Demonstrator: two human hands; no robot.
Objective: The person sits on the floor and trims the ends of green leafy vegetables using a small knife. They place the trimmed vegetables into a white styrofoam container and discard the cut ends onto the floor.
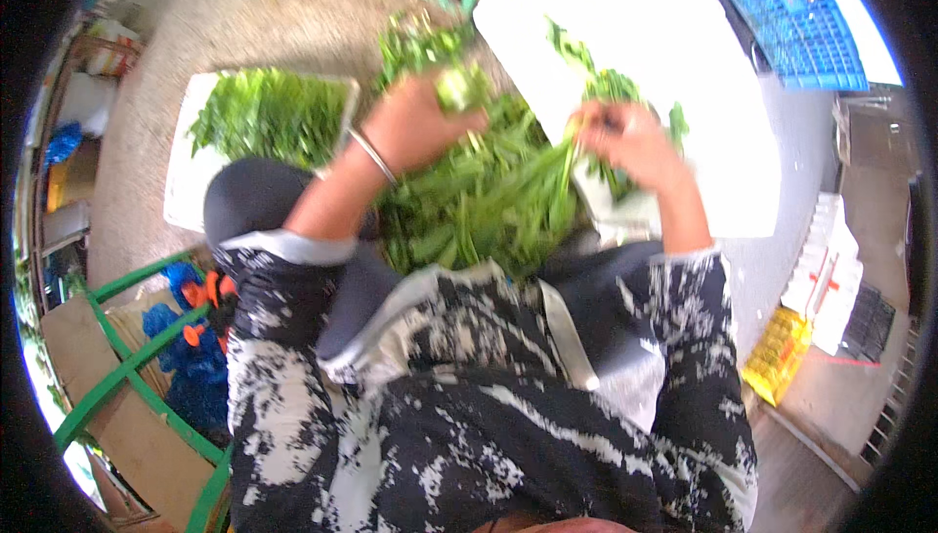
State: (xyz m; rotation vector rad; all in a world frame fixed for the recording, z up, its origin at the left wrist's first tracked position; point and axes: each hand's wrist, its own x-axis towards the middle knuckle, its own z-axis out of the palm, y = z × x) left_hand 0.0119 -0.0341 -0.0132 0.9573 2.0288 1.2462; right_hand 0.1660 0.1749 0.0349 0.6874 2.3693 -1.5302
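Note:
My left hand (418, 122), a silver bangle on its wrist, is curled around a bunch of leafy greens (462, 86). The bunch's pale stem end is blurred, and its leaves point away from me. To the right, my right hand (634, 141) pinches green stalks (568, 159) between thumb and fingers. Between and below both hands, a large heap of long-leaved greens (484, 203) lies across my lap. A few loose leafy sprigs (571, 46) rest on the white surface beyond my right hand.
At left on the floor, a white foam box (179, 188) holds upright leafy greens (271, 111). A glaring white board (718, 188) extends to the right. A blue plastic crate (813, 27) stands at upper right, a yellow packet (780, 357) below it. Green metal framing (139, 357) is at lower left.

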